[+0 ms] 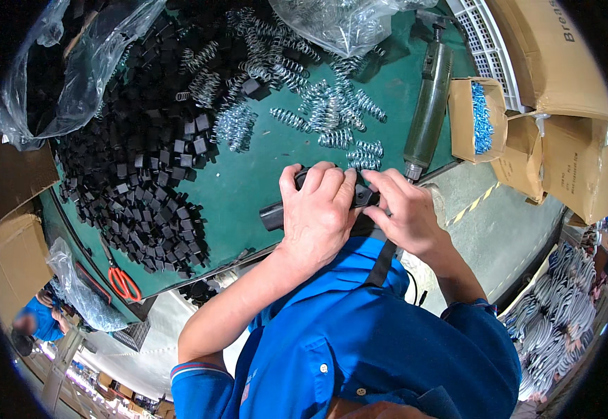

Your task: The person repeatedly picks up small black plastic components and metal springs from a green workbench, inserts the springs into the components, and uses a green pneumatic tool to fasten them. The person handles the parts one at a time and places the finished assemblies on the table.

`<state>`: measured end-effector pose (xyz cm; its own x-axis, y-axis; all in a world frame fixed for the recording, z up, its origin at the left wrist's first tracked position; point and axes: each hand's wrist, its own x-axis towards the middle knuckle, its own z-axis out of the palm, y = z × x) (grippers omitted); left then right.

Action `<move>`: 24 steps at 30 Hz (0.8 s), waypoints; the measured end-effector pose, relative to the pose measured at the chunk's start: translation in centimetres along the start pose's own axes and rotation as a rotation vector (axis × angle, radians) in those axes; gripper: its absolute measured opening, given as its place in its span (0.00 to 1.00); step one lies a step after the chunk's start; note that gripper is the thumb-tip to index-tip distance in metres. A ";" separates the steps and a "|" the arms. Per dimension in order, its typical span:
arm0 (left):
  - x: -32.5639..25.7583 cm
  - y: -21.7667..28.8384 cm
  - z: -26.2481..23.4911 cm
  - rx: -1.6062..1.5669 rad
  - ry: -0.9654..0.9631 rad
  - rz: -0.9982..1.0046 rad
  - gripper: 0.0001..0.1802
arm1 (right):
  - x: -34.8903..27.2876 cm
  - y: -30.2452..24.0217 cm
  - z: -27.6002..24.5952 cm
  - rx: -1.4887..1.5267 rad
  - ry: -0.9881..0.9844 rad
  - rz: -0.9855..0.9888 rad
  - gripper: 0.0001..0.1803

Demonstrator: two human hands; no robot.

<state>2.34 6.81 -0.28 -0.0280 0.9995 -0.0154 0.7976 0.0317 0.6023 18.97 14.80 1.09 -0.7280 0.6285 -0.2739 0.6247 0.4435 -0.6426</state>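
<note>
My left hand (320, 215) is wrapped over a black plastic part with a round tube-like end (272, 216), held at the near edge of the green table. Its fingers hide most of the part's middle. My right hand (410, 215) has its thumb and fingers closed around the other end of the same part. Whether a small piece is also between those fingertips is hidden. Just beyond the hands lies a small group of metal coil springs (365, 155). More loose springs (328, 105) are scattered farther back.
A heap of small black blocks (143, 174) covers the table's left. At the right lie a green power screwdriver (430, 105) and a carton of blue screws (483, 119). Orange-handled scissors (124, 283) rest near the left edge. Plastic bags (339, 24) lie at the back.
</note>
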 end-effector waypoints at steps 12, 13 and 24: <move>0.3 0.8 -0.3 -0.031 -0.001 -0.067 0.28 | 0.8 1.6 3.0 0.056 0.219 -0.170 0.19; 0.1 0.8 -0.3 -0.031 0.005 -0.073 0.28 | 0.7 1.7 3.2 0.061 0.222 -0.170 0.19; -1.1 0.8 -0.1 0.056 0.124 -0.074 0.29 | 1.2 0.7 4.6 0.166 0.331 -0.173 0.17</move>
<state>2.98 5.74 0.29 -0.1590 0.9864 0.0428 0.8227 0.1084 0.5580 17.27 12.92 -2.98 -0.6709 0.7377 0.0758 0.4276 0.4683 -0.7732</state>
